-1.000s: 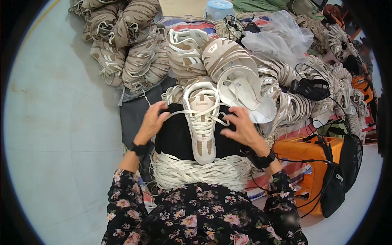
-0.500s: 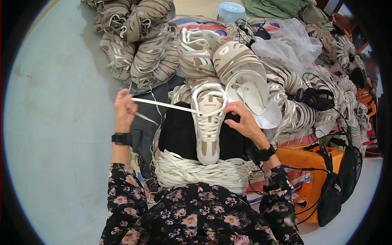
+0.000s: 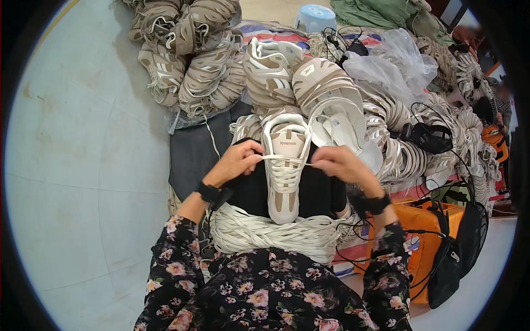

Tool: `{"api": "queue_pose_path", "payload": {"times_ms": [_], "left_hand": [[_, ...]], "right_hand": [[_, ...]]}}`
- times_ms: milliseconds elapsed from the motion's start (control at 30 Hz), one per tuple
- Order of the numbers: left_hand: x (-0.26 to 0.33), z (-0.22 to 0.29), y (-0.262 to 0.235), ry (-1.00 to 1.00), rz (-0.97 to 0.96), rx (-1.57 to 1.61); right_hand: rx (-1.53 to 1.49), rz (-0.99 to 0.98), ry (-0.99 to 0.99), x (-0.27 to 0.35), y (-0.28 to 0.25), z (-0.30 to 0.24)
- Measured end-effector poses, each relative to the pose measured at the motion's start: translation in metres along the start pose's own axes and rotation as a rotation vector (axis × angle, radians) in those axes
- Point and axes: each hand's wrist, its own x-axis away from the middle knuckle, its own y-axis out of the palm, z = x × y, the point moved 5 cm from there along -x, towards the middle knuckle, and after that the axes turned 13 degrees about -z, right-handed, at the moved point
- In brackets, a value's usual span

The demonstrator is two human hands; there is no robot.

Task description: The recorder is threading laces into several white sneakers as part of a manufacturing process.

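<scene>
A beige and white shoe upper (image 3: 284, 203) lies on my black-covered lap, its toe toward me and white lacing crossed up its front. My left hand (image 3: 238, 161) pinches one end of the shoelace (image 3: 286, 160) just left of the eyelets. On the other side my right hand (image 3: 343, 166), a little blurred, has its fingers closed on the lace's other end. The lace runs nearly straight across the upper below the tongue. A thick bundle of loose white laces (image 3: 265, 231) rests across my lap, under the toe.
Stacked shoe uppers (image 3: 270, 74) stand just beyond my lap, with more piles (image 3: 210, 71) at far left and along the right. A clear plastic bag (image 3: 395, 63) and a blue stool (image 3: 316, 19) are farther off. At right sits an orange stool (image 3: 408, 220) with a black bag (image 3: 461, 248) and cables.
My left hand has come in from far left, close to the upper. My right hand has shifted slightly right and down. The long stretched lace now lies short across the upper.
</scene>
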Motion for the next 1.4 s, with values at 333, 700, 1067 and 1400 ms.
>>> {"api": "queue_pose_path", "payload": {"times_ms": [333, 700, 1067, 1400], "left_hand": [[0.210, -0.029, -0.130, -0.335, 0.451, -0.469], [0.263, -0.112, -0.131, -0.125, 1.272, -0.973], [0.042, 0.023, -0.045, 0.376, 0.632, 0.122], [-0.040, 0.053, 0.038, 0.272, 0.122, 0.108]], "right_hand": [[0.311, 0.448, 0.373, 0.184, -0.145, 0.102], [0.743, 1.487, 0.369, 0.238, -0.079, 0.098], [-0.141, 0.493, -0.093, 0.012, 0.025, 0.046], [-0.081, 0.448, -0.031, -0.011, 0.025, 0.072]]}}
